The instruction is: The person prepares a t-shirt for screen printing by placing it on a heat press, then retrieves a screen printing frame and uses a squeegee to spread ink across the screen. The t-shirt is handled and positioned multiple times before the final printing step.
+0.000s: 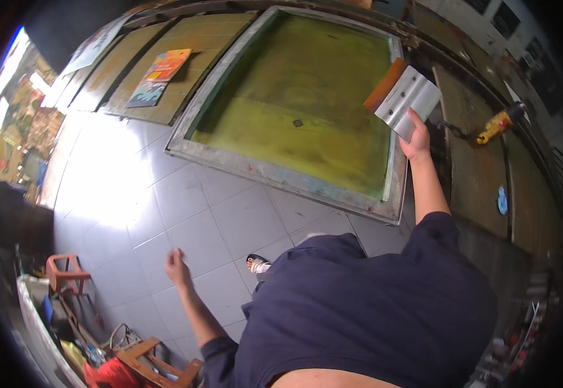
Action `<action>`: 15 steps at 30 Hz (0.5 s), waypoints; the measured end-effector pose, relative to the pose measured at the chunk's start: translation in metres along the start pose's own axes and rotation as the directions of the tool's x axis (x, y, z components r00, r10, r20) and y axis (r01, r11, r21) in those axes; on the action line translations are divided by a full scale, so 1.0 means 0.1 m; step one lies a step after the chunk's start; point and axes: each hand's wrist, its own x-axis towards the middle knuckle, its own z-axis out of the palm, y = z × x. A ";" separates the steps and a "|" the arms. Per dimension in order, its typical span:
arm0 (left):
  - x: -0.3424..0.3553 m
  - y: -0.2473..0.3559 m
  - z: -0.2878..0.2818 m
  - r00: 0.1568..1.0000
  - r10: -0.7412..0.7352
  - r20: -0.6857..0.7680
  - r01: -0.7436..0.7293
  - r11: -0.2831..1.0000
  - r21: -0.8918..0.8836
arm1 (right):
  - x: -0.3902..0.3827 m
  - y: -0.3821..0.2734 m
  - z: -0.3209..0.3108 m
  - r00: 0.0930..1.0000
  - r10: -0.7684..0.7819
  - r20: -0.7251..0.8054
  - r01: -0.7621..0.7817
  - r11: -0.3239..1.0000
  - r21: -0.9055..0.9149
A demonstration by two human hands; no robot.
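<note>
My right hand [416,137] is closed around the silver metal handle of a squeegee [411,97], its thumb on the near face. The squeegee's orange-brown blade points up and left, over the right side of a large screen-printing frame [255,170]. Yellow-green mesh [281,90] fills this grey frame, and a small dark registration mark [297,123] shows on it. My left hand [176,266] hangs over the tiled floor, away from the frame. Its fingers look curled in, with nothing visible in them.
Left of the frame, an orange and blue printed sheet [158,77] lies on a board. A yellow heat gun or similar tool [498,124] and a blue scrap [502,200] are on the right boards. A brown stool [68,273] and wooden pieces [142,349] stand lower left.
</note>
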 end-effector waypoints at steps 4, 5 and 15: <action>1.40 1.31 0.67 0.592 0.793 0.140 -0.798 0.554 0.237 | -0.01 -0.03 0.12 0.998 -0.015 -0.059 0.008 0.993 -0.116; 1.53 1.74 0.92 0.634 0.747 0.200 -0.773 0.607 0.184 | -0.02 -0.03 0.08 0.998 0.008 -0.065 -0.016 0.991 -0.132; 2.47 2.41 3.34 0.484 0.495 0.721 -0.874 0.307 0.376 | -0.14 -0.02 0.22 0.970 -0.070 -0.235 0.017 0.975 -0.221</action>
